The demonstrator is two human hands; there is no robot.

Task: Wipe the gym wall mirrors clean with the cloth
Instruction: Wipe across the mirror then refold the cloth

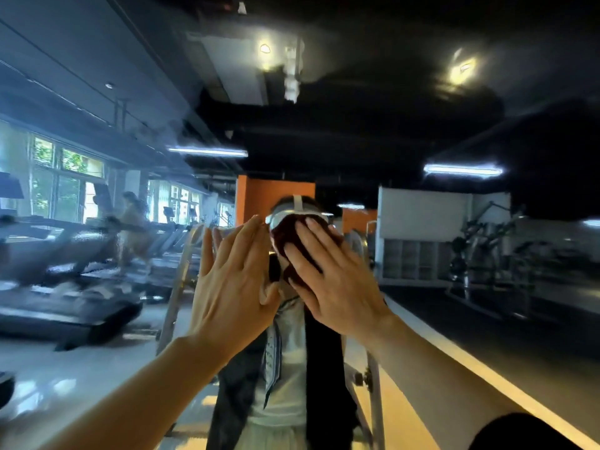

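Left hand [232,280] flat, fingers straight, against mirror [422,102]. Beside it, right hand [334,280], fingers spread straight, pressing dark red cloth [287,235] onto glass. Beyond, reflected: treadmills [65,300], windows [68,183], orange wall [259,196].

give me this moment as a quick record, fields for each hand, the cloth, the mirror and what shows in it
right hand: right hand presses flat on the cloth, fingers straight
cloth: dark red cloth, bunched under the right palm against the glass
left hand: left hand raised, open, flat at the glass beside the cloth, holding nothing
mirror: wall mirror fills the view
reflected: treadmills at left, orange pillar behind, stepladder frame
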